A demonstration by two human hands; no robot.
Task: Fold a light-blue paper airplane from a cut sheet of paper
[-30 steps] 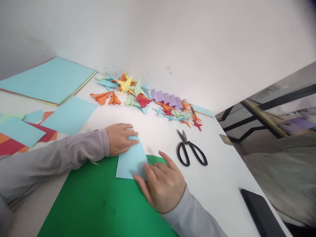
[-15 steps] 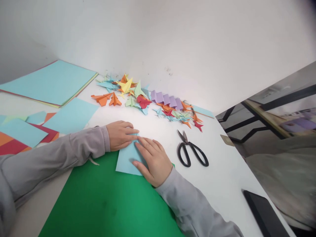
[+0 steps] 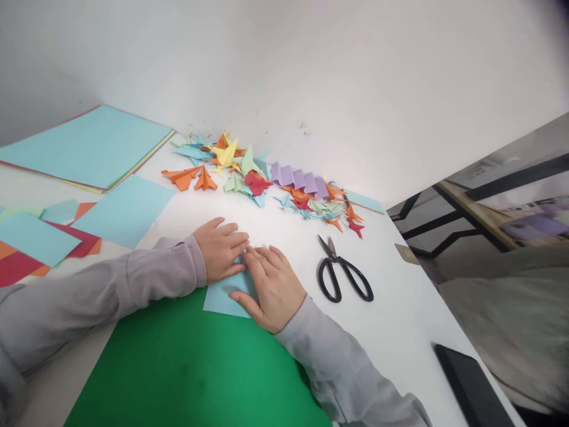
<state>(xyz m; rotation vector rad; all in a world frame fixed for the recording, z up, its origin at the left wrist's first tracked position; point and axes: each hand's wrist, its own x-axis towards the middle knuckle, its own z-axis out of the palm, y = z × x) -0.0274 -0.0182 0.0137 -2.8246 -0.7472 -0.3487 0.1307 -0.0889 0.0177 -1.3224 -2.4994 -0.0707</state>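
A light blue sheet of paper lies on the top end of a green sheet. My left hand rests on the upper left part of the blue paper, fingers spread and slightly bent. My right hand lies across the paper's right side with its fingers stretched out and the thumb apart, pressing down. The fingertips of both hands meet at the paper's top edge and cover it, so the fold there is mostly hidden.
Black-handled scissors lie open right of my hands. Several small folded paper figures line the wall. Stacked coloured sheets and loose paper pieces are at left. A black phone-like device sits near the right table edge.
My left hand has turned and slid slightly right, its fingers now more bent over the paper's top. The right fingers have drawn in beside them. The view has shifted slightly.
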